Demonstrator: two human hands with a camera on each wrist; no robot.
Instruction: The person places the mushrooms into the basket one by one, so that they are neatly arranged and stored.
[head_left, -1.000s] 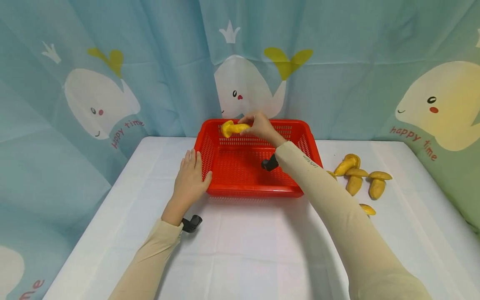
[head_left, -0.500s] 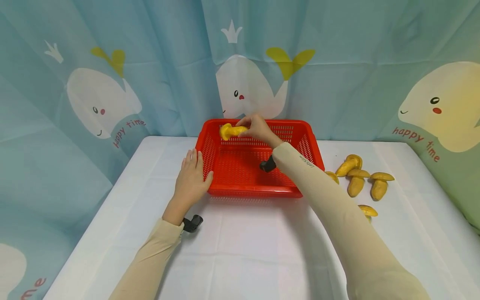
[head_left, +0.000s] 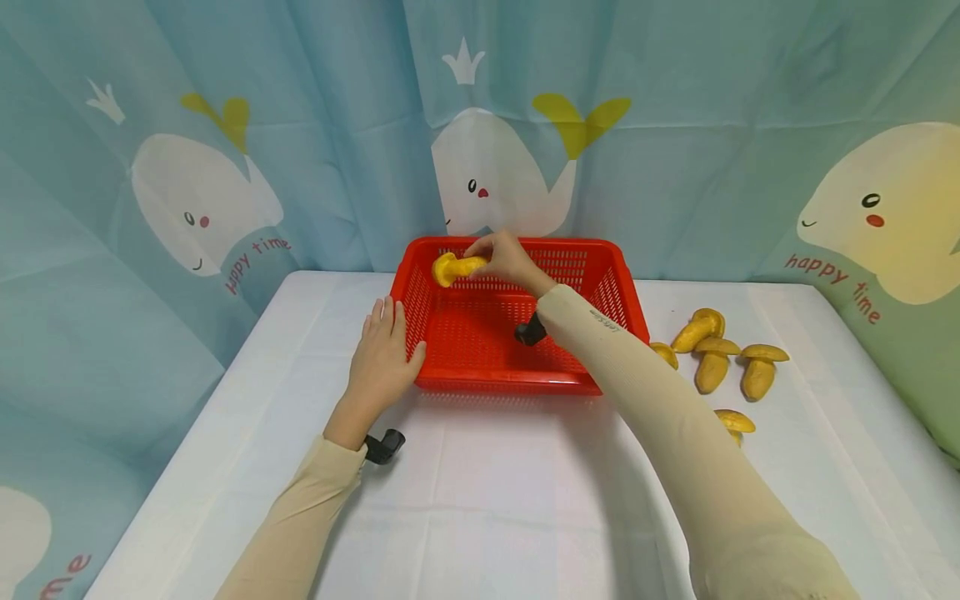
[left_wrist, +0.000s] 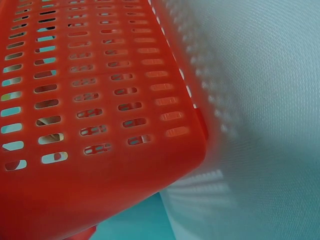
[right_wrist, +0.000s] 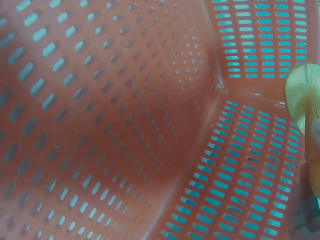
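My right hand [head_left: 504, 258] pinches a yellow mushroom [head_left: 456, 267] by its stem, above the far left part of a red plastic basket [head_left: 510, 380]. The mushroom's cap points left. At the right edge of the right wrist view, the mushroom [right_wrist: 302, 95] shows with its pale cap over the basket's slotted wall [right_wrist: 235, 170]. Against the basket's left side, my left hand [head_left: 381, 354] rests with straight fingers, the thumb at the near left corner. Only the basket's outer wall [left_wrist: 100, 185] and the tablecloth fill the left wrist view; the left hand is out of that frame.
Several mushrooms [head_left: 712, 363] lie on the white table [head_left: 510, 500] right of the basket, one [head_left: 663, 354] close to its wall and partly behind the right sleeve. Another mushroom [head_left: 735, 422] lies nearer the front. A blue curtain [head_left: 337, 125] hangs behind the table.
My right hand has moved slightly left with the mushroom, which is now a little lower and nearer the basket's left wall. The left hand has stayed against the basket.
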